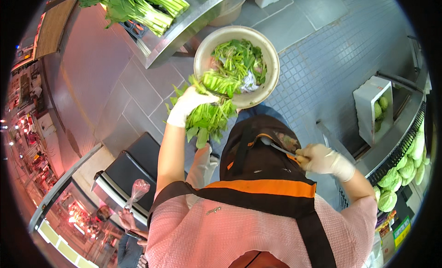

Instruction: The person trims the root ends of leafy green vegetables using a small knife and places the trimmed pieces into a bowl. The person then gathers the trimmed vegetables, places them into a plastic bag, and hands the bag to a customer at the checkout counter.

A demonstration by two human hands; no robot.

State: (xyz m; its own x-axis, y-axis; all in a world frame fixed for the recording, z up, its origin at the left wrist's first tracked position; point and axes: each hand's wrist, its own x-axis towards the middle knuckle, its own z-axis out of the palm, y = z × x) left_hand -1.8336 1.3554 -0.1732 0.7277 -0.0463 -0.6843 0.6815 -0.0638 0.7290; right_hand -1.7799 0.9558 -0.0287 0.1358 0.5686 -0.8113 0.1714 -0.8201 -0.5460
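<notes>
My gloved left hand (193, 102) grips a bunch of leafy green vegetables (209, 119), its pale cut stems pointing over a round off-white tub (272, 69). Inside the tub lie loose green leaves and stems (243, 55) and a crumpled whitish piece (249, 82). On the other side, my gloved right hand (316, 158) is closed around the handle of a metal-bladed tool (276, 146), held low over my dark apron (255, 164). The tool's exact kind cannot be told.
A steel counter (193, 22) with bundled greens (152, 12) stands at the top left. At right are a white foam box (371, 109) of round green produce and a shelf of cabbages (390, 180). Another person's hand (127, 219) near a clear bag shows at lower left.
</notes>
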